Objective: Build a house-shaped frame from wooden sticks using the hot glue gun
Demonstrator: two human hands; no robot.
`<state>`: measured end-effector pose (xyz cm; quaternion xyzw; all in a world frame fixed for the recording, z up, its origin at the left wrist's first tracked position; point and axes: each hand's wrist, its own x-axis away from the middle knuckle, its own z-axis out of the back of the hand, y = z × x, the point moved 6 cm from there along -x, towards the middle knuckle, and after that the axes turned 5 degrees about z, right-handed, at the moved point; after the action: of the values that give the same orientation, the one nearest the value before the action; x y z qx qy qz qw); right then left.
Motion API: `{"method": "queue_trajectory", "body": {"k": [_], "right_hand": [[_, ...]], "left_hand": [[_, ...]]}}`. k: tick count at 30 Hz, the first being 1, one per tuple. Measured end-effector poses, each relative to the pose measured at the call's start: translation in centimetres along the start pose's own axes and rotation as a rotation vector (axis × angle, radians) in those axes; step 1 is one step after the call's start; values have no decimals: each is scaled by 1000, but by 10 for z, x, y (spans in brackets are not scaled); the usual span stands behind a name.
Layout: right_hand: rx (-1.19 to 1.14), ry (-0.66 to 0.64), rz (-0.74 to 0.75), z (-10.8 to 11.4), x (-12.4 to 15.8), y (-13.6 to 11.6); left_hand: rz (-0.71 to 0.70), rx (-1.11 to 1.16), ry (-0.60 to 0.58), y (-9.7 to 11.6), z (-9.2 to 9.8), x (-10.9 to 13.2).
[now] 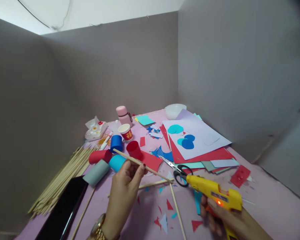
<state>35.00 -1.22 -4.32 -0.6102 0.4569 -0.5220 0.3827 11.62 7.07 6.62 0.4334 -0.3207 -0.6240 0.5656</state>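
Two hands in play over the pink tabletop (pixel 270 206), and both are busy! The left hand (pixel 127 180), a gold watch (pixel 98 228) at its wrist, has thumb and fingers clamped on a thin wooden stick (pixel 153 171). That stick slants across the middle, its far tip up by the paper tubes, its other end right at the spot where a second stick (pixel 155 183) and a third stick (pixel 177 210) come together; whether it touches them, I can't tell from here. Over to the right hand (pixel 221 213): fingers wrapped around the grip of a yellow glue gun (pixel 212 191), red light glowing on its side, nozzle pointing left, near that meeting point. Black-handled scissors (pixel 181 173) lie just by the nozzle, and red scraps (pixel 169 205) dot the table around the third stick. Out left, a grey tube (pixel 97 173) sits beside a light-blue tube (pixel 117 162), with a bundle of sticks (pixel 62 180) fanned alongside a glossy black object (pixel 62 206). On the right, blue paper circles (pixel 187 144) rest on a white sheet (pixel 207 133).
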Motion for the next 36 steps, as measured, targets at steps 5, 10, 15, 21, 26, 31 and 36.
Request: {"method": "queue_trajectory", "body": {"k": [5, 10, 15, 21, 26, 31, 36], "right_hand": [[-6, -26, 42, -2, -3, -2], [15, -46, 23, -3, -4, 3], [20, -121, 0, -13, -11, -1], [-53, -150, -68, -19, -22, -17], [-37, -149, -89, -16, -25, -15], [-20, -168, -120, -18, -27, -11], [-28, -160, -113, -18, -28, -10]], "left_hand": [[23, 10, 0, 4, 1, -1], [34, 60, 88, 20, 24, 4], [11, -113, -51, 20, 24, 3], [-12, -480, -419, -7, -36, -2], [-86, -614, -443, -18, -56, -6], [-83, -675, -488, -28, -60, -8], [-77, -648, -489, -33, -61, -9]]}}
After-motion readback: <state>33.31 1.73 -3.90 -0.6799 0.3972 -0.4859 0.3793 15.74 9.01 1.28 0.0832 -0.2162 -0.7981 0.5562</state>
